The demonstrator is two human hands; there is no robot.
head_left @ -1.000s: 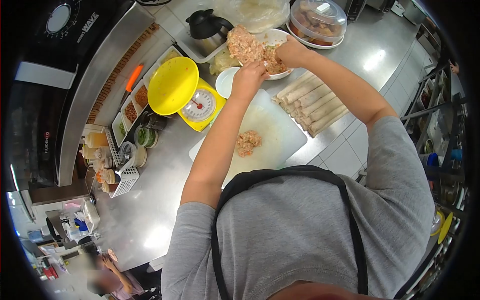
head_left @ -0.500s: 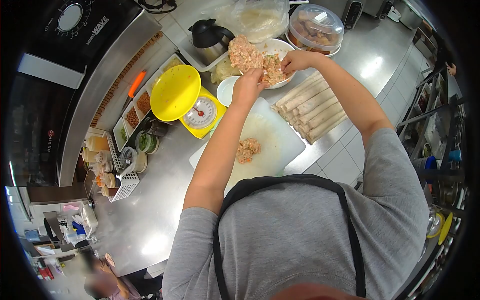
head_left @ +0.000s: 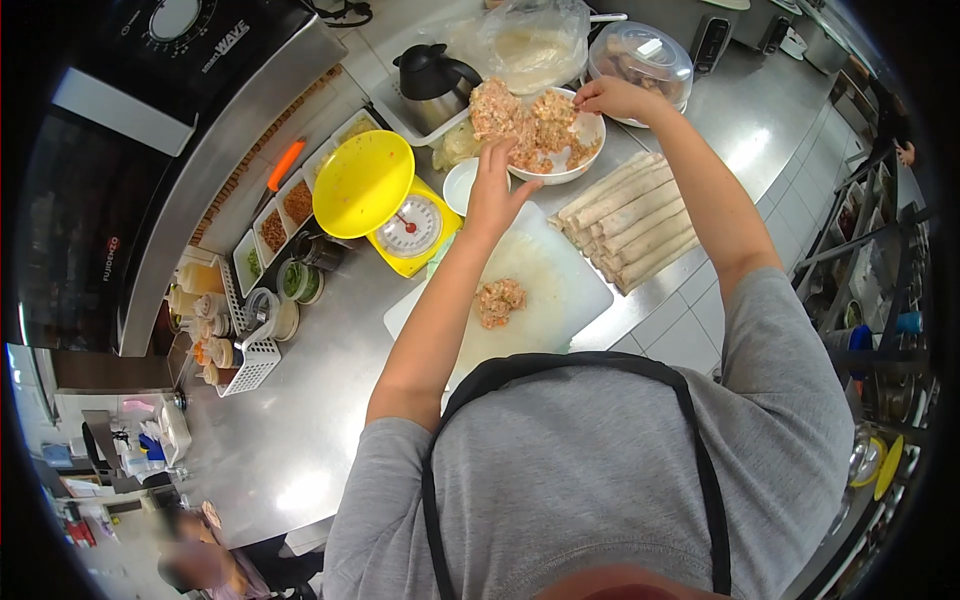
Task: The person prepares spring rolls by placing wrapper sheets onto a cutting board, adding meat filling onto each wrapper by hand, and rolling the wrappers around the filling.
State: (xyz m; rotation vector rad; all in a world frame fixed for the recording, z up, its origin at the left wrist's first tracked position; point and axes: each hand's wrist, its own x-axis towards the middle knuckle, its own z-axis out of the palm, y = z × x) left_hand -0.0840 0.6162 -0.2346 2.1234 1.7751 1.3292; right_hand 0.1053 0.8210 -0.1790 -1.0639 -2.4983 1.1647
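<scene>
A white bowl (head_left: 590, 158) holds a pale pink minced meat mixture (head_left: 497, 112), heaped up at its left side. My left hand (head_left: 492, 190) is at the bowl's near left edge, its thumb spread away from the fingers and nothing visible in it. At the far right rim is my right hand (head_left: 617, 97), its fingers bent and tips pinched together; whatever they may hold is too small to make out. Below my hands, a small mound of the same meat (head_left: 500, 302) lies on a thin round wrapper on the white cutting board (head_left: 580, 290).
Pale uncooked rolls (head_left: 630, 220) are stacked right of the board. Left stands a yellow kitchen scale (head_left: 412, 228) with a yellow pan. Behind are a thermal jug (head_left: 432, 80) and a lidded container (head_left: 640, 60). A basket of bottles (head_left: 250, 370) and another person (head_left: 210, 560) are farther left.
My left hand's fingers have spread and come away from the meat. My right hand has moved up and right, from inside the bowl to its rim. The view has shifted slightly.
</scene>
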